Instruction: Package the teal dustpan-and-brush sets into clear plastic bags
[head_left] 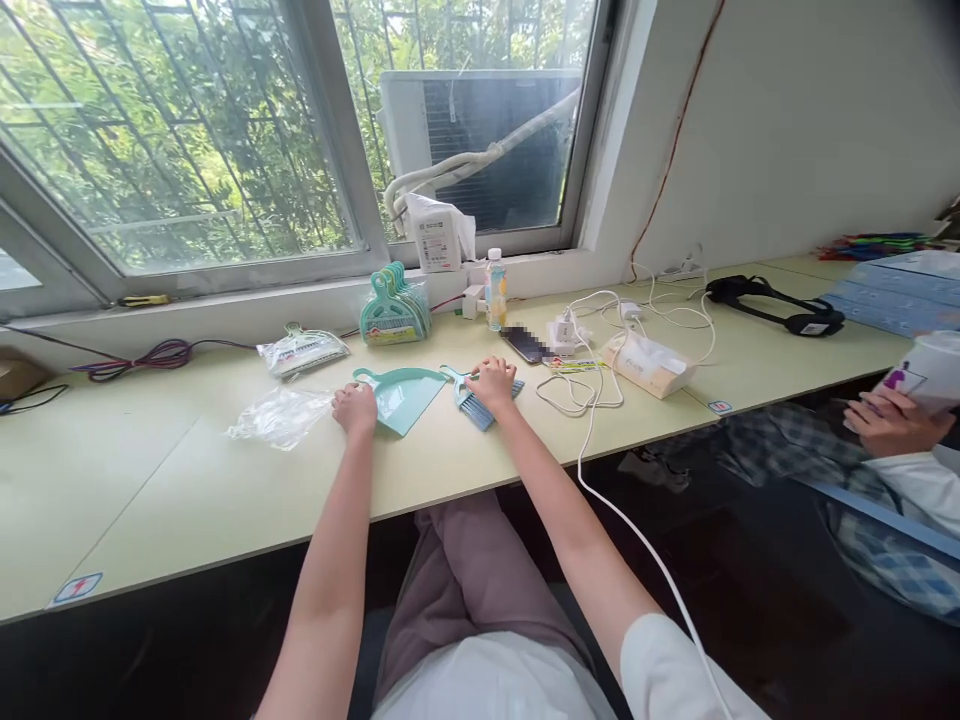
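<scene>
A mint-green dustpan lies on the pale table, with my left hand at its left edge, fingers bent; whether they grip it is too small to tell. To its right, my right hand has its fingers curled over a small green brush with blue-grey bristles, which rests on the table. Crumpled clear plastic lies just left of my left hand. Behind the dustpan stands a wrapped stack of green dustpan sets, and a flatter wrapped pack lies left of it.
Behind and right of my right hand are a phone, a bottle, white chargers and a tissue pack. A white cable hangs over the table's front edge. At the far right, another person's hand holds a cup.
</scene>
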